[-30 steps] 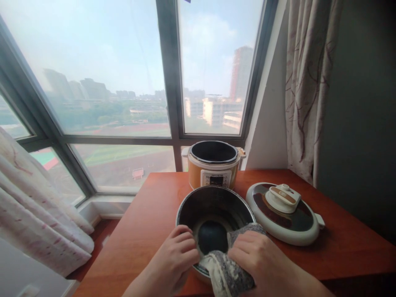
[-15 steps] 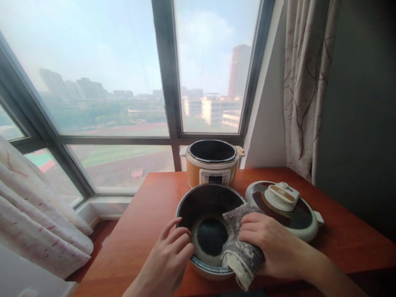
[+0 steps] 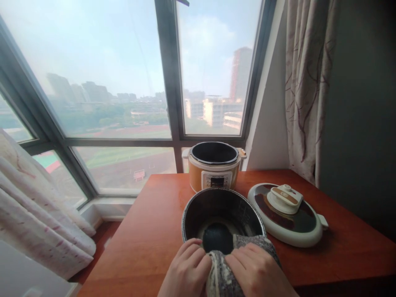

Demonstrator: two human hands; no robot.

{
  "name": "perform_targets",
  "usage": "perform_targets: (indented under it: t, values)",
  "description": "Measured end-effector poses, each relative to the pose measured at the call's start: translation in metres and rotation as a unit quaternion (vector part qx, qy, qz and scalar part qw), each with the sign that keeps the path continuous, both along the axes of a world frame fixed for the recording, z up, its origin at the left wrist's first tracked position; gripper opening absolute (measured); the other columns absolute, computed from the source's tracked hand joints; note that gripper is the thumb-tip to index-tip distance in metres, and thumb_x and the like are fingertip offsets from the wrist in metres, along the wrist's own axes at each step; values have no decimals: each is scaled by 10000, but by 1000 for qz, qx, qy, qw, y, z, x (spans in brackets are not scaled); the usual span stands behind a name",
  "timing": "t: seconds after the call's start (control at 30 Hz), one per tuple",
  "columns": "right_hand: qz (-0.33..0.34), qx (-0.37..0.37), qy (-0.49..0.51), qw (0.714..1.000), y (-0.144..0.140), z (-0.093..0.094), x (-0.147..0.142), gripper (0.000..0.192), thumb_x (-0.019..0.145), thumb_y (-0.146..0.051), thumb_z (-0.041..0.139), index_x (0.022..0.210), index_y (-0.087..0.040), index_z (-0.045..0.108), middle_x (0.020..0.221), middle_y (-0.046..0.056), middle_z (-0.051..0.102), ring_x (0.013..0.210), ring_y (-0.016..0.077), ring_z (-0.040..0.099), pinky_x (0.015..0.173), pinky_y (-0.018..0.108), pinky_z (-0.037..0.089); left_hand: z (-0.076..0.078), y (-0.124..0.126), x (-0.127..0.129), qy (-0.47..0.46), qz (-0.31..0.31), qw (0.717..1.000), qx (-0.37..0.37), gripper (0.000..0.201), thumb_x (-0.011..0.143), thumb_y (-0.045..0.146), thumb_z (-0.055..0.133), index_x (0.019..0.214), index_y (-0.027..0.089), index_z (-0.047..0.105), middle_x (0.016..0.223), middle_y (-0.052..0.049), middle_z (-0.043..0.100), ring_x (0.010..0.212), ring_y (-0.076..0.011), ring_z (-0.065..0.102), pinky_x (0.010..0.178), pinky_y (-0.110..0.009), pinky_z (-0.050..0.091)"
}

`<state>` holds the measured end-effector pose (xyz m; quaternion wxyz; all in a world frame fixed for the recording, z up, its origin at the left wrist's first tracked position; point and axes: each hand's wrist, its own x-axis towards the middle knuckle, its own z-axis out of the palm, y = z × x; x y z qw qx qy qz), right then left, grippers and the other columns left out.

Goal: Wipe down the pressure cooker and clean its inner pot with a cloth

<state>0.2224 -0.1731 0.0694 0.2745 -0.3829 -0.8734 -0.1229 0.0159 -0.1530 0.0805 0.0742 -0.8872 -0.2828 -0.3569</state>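
A dark inner pot (image 3: 224, 202) of a cooker sits on the table, its near rim toward me. My left hand (image 3: 188, 266) is closed over the near-left part of that rim, fingers curled inward; its thumb is out of sight. Beside it, a grey and cream patterned cloth (image 3: 221, 272) drapes over the near edge, partly inside the pot. My right hand (image 3: 255, 266) is closed on the cloth, pressing it at the near-right rim. The index finger of my left hand lies against the cloth's left side.
An open cooker body (image 3: 213, 171) with a control panel stands just behind the pot. To the right lies its round lid (image 3: 287, 214), handle upward. The red-brown wooden table (image 3: 145, 231) reaches toward the windows; curtains (image 3: 40, 214) hang at both sides.
Both hands have moved to the pot's near rim and closer together. My right hand has brought the cloth nearer to me, and my left hand has come round from the left rim.
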Motion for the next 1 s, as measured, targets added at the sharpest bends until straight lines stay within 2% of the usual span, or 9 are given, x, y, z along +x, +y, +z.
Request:
perform_targets:
  t: [0.13,0.3,0.4,0.5,0.63,0.73,0.87,1.0]
  values:
    - [29,-56,-54,997,1,16,13,192,936,-281,564,760,-218,519,717,9,642,643,180,559,644,328,340,6,6,-14,7,-56,997,-50,212,889,83,346,751,224,424,683,4,531,678,-147,553,917,-326,542]
    - [77,-187,-68,977,15,40,48,322,701,-388,832,764,-210,572,827,-2,675,813,207,592,765,331,413,13,20,-39,26,-103,991,-85,253,883,43,318,764,220,453,703,10,550,721,-132,567,1043,-359,484]
    - [86,-240,-41,966,26,48,64,361,643,-382,864,863,-213,633,953,17,694,978,242,586,895,369,426,18,33,-51,28,-127,987,-95,276,878,24,327,761,217,486,712,14,577,764,-127,590,1090,-389,450]
    - [79,-258,-30,963,31,53,66,318,678,-324,826,928,-222,658,1001,17,693,1030,234,573,946,374,417,23,45,-58,11,-119,988,-96,297,849,-11,354,749,216,516,725,19,618,823,-126,620,1117,-413,416]
    - [59,-254,-37,965,28,53,57,232,746,-328,780,911,-222,655,952,9,687,954,219,576,917,381,413,29,44,-56,2,-80,994,-73,314,821,-34,368,756,216,545,729,22,638,862,-127,630,1107,-396,414]
    - [31,-244,-50,968,22,51,48,331,680,-386,849,881,-219,645,941,9,684,929,234,575,879,387,411,28,28,-44,24,-53,996,-72,246,806,11,412,775,216,546,736,14,623,854,-149,624,1135,-441,386]
    - [9,-184,-63,981,12,41,32,396,641,-450,872,826,-217,611,874,6,680,850,237,585,817,378,409,11,4,-16,31,-48,998,-34,183,805,77,409,767,217,520,722,4,594,785,-170,607,1156,-495,355]
    - [24,-75,-70,994,6,26,15,299,831,-453,690,952,-193,604,818,29,677,745,226,591,725,373,395,-8,-4,3,3,6,1000,24,253,863,34,360,743,211,495,668,19,568,695,-147,588,1091,-433,408]
